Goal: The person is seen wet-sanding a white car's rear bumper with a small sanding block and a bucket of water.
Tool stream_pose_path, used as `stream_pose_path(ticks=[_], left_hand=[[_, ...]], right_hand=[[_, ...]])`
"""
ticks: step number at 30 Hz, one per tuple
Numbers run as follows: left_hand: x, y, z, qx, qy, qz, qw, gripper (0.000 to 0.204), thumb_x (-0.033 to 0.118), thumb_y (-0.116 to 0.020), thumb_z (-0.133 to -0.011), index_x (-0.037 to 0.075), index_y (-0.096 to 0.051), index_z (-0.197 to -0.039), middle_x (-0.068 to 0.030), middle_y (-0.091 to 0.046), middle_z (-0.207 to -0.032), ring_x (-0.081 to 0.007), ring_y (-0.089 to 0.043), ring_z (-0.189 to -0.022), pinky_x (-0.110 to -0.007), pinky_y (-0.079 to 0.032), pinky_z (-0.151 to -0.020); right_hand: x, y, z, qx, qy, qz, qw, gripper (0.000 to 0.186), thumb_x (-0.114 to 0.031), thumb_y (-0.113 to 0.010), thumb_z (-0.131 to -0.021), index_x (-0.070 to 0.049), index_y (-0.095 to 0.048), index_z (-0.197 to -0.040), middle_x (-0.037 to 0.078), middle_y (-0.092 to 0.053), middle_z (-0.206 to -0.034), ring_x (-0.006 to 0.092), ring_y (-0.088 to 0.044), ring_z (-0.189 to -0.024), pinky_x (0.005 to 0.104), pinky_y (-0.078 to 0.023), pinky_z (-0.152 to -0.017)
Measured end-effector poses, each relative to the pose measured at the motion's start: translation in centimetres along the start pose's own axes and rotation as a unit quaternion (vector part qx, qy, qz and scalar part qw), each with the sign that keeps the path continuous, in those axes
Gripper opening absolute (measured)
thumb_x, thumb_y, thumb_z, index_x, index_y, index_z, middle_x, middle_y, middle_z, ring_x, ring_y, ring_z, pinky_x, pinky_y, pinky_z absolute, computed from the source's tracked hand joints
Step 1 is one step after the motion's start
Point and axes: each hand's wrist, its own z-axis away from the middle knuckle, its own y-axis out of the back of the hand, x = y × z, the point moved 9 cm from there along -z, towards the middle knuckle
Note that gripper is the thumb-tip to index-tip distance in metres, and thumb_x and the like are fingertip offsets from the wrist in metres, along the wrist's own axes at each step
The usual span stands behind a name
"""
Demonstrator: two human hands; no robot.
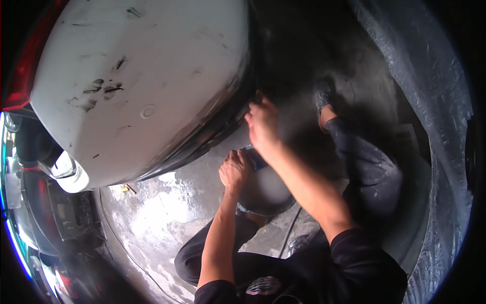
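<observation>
A white car bumper (167, 66) with black scuffs and smudges fills the upper left. Along its lower edge runs a dark trim (202, 134). My right hand (263, 126) is raised at the right end of that trim, fingers closed in a pinch; what they hold, if anything, cannot be made out. Lower and to the left, my left hand (234, 169) has its fingers curled in at the side of a round grey bucket-like container (273, 188). A dark blue thing (257, 158) lies between the two hands, partly hidden, its kind unclear.
A red tail light (23, 76) borders the bumper at far left. A thin cable (121, 248) curves over the wet-looking concrete floor (167, 202). Small yellow bits (126, 188) lie below the bumper. Clear plastic sheeting (430, 101) hangs at right. My shoe (324, 93) is ahead.
</observation>
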Motion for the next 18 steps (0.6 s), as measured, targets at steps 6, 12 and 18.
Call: stream_pose_path(ticks=[6, 12, 18], left_hand=[[-1.8, 1.2, -0.3, 0.006, 0.012, -0.016, 1.000, 0.049, 0.045, -0.045, -0.112, 0.004, -0.070, -0.102, -0.0247, -0.077, -0.105, -0.0501, -0.073, -0.095, -0.059, -0.057, -0.086], [0.5, -1.7, -0.5, -0.007, -0.010, -0.030, 0.999, 0.048, 0.045, -0.045, -0.112, 0.004, -0.070, -0.102, -0.0267, -0.077, -0.103, -0.0496, -0.074, -0.095, -0.059, -0.057, -0.085], [-2.0, 0.9, -0.1, 0.008, 0.016, -0.013, 1.000, 0.050, 0.047, -0.048, -0.110, 0.005, -0.073, -0.102, -0.0254, -0.078, -0.104, -0.0492, -0.074, -0.095, -0.060, -0.057, -0.087]], right_hand=[[-1.9, 0.2, -2.6, 0.017, -0.002, 0.037, 0.999, 0.046, 0.002, -0.063, -0.099, -0.007, -0.052, -0.142, 0.009, -0.067, -0.110, 0.0152, -0.064, -0.091, 0.0289, -0.054, -0.070], [4.6, 3.1, -3.8, 0.002, 0.122, 0.052, 0.991, 0.051, 0.001, -0.061, -0.097, -0.007, -0.048, -0.146, 0.006, -0.064, -0.107, 0.0144, -0.060, -0.075, 0.0304, -0.052, -0.060], [0.3, -0.5, -2.4, -0.008, -0.067, 0.011, 0.998, 0.028, 0.006, -0.049, -0.090, -0.006, -0.059, -0.113, 0.007, -0.060, -0.091, 0.0186, -0.054, -0.066, 0.0333, -0.045, -0.053]])
